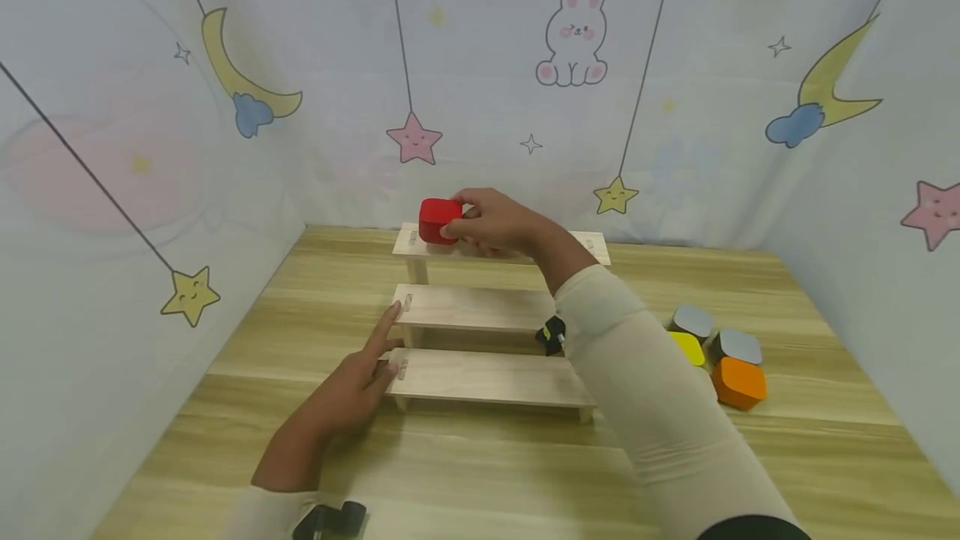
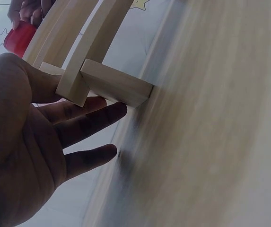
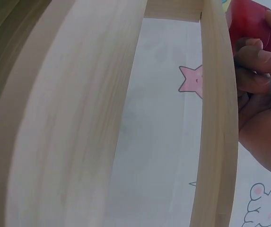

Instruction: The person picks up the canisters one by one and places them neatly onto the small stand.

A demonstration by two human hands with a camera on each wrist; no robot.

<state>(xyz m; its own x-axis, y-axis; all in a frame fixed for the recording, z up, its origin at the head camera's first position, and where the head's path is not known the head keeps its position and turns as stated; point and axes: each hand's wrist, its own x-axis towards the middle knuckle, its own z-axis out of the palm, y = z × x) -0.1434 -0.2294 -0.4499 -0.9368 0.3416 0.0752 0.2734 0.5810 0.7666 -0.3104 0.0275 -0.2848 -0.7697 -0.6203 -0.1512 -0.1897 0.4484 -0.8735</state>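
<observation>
My right hand (image 1: 498,222) pinches a red block (image 1: 440,221) with rounded corners between thumb and fingers, at the left end of the top step of a pale wooden three-step rack (image 1: 480,375). In the right wrist view, curled fingers press against the side of that red block (image 3: 251,23). My left hand (image 1: 351,386) is at the rack's left side, its index fingertip at the middle step's end and its thumb by the lowest step. From the left wrist view, the fingers of the left hand (image 2: 36,137) are stretched out beside the rack's leg (image 2: 116,82).
Right of the rack, on the wood-grain table (image 1: 480,473), stand an orange block (image 1: 739,383), a yellow block (image 1: 686,348) and two grey-topped blocks (image 1: 692,321). Cloth walls (image 1: 487,90) with cartoon prints enclose the table at the back and both sides.
</observation>
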